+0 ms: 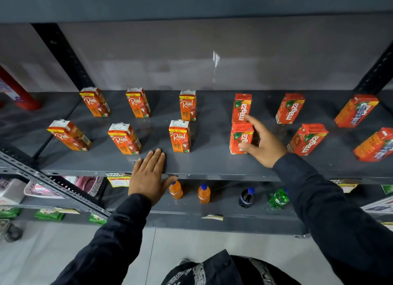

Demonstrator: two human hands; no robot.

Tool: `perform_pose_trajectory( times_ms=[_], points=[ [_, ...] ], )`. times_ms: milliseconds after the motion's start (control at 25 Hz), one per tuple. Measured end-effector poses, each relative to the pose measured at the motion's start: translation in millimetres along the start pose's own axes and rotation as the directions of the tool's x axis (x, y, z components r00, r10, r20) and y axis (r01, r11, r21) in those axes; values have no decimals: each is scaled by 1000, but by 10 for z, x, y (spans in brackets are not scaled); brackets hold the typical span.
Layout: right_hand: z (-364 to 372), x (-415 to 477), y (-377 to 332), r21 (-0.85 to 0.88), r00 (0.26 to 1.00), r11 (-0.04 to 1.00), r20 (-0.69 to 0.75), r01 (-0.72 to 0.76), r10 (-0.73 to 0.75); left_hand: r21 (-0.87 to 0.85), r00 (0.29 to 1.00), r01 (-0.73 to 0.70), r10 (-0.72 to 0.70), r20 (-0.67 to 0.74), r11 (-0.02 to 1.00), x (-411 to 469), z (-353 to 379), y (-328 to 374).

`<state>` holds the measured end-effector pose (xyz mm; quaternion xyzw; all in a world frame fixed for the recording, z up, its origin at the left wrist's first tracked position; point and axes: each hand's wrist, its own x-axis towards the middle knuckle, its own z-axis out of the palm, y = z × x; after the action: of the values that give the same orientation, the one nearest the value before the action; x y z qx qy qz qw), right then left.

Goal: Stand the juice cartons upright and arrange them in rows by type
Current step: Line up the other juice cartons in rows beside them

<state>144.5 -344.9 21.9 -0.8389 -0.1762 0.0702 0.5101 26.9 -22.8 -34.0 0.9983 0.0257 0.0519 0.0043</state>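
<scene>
Small juice cartons stand upright in two rows on a dark grey shelf (212,163). At the left, several orange "Real" cartons (179,136) fill both rows. Red "Maaza" cartons (290,109) come further right, then two orange-and-blue cartons (357,111) at the far right. My right hand (263,144) wraps the front Maaza carton (239,133), thumb on its face and fingers behind its right side. Its index finger reaches the back Maaza carton (241,106). My left hand (148,176) lies flat on the shelf's front edge and holds nothing.
On the shelf below stand two orange bottles (204,193), a dark bottle (246,197) and a green bottle (278,198). A black slotted upright (63,54) rises at the back left. A red container (19,93) sits far left. A yellow price tag (118,180) hangs on the shelf lip.
</scene>
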Motion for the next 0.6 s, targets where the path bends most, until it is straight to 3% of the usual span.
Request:
perform_pose_trajectory(
  times_ms=[240,480,600],
  points=[
    [178,-72,243,-238,991,965,-92,-113,93,10,1000,-7,7,6,1000,1,6,-8],
    [208,-110,245,-292,990,951,-121,-100,66,-2,1000,-11,11,2,1000,-7,10,-5],
    [159,-111,248,-181,996,981,-70,-70,58,1,1000,-11,11,-5,1000,-10,9,-2]
  ],
)
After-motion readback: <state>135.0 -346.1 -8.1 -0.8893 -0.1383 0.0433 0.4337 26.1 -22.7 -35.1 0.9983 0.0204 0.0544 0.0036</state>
